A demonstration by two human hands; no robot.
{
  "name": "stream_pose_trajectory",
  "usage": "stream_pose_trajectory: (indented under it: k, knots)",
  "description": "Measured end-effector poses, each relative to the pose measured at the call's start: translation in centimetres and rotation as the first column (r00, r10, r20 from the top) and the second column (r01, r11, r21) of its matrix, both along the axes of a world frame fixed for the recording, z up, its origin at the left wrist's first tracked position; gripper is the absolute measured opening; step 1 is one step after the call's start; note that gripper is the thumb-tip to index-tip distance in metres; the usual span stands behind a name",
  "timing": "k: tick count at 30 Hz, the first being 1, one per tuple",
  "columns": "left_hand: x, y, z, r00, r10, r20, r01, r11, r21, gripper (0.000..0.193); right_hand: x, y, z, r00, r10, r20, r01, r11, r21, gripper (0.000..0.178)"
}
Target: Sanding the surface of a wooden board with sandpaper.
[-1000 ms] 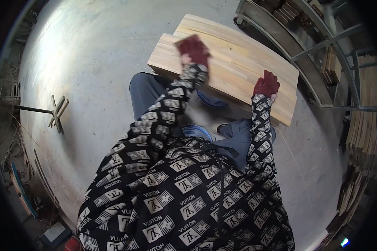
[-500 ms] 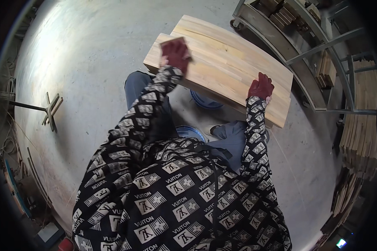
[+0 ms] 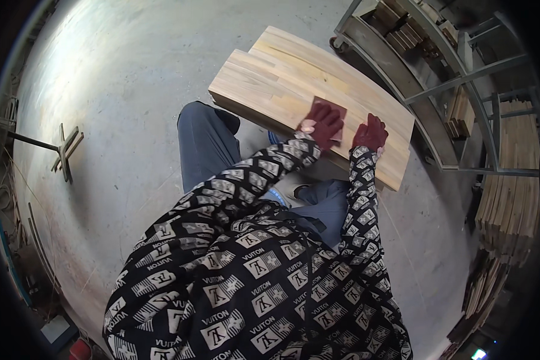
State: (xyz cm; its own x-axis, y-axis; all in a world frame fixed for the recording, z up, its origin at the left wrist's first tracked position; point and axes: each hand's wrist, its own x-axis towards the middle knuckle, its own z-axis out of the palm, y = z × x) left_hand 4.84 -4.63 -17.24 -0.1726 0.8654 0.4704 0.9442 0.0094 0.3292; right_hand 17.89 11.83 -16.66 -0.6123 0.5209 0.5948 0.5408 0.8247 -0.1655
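Observation:
My left hand (image 3: 324,126), in a dark red glove, presses a reddish-brown sheet of sandpaper (image 3: 338,108) against a pale wooden panel (image 3: 264,83). The sheet's edges show around the fingers. My right hand (image 3: 370,133), gloved alike, lies on the right part of the panel, fingers stretched out and nothing visible in them. The panel is made of glued strips. Behind it, a second panel edge (image 3: 300,46) sticks out farther, set off to the right.
Both my knees are near the panel, with something blue (image 3: 274,137) partly hidden beneath it. A wheeled metal rack (image 3: 402,84) holding wood pieces stands close at the far right. Stacked boards (image 3: 510,192) line the right side. A metal stand (image 3: 66,153) is on the left.
My left hand has slid the sandpaper rightward along the panel, from its left end to beside my right hand. The right hand stays at about the same place on the panel.

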Motion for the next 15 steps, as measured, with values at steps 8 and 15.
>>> stream_pose_trajectory:
  k: [8,15]
  knots:
    - [-16.9,-8.3,0.3,0.757,0.643,-0.115,-0.651,0.728,-0.217,0.061,0.0,0.0,0.8,0.999,-0.030,-0.022,0.031,0.999,0.027,0.034]
    - [-11.0,1.0,-4.7,0.661,0.736,-0.144,-0.750,0.645,-0.147,0.051,-0.1,0.0,0.2,0.999,0.004,-0.035,-0.003,1.000,0.018,0.035]
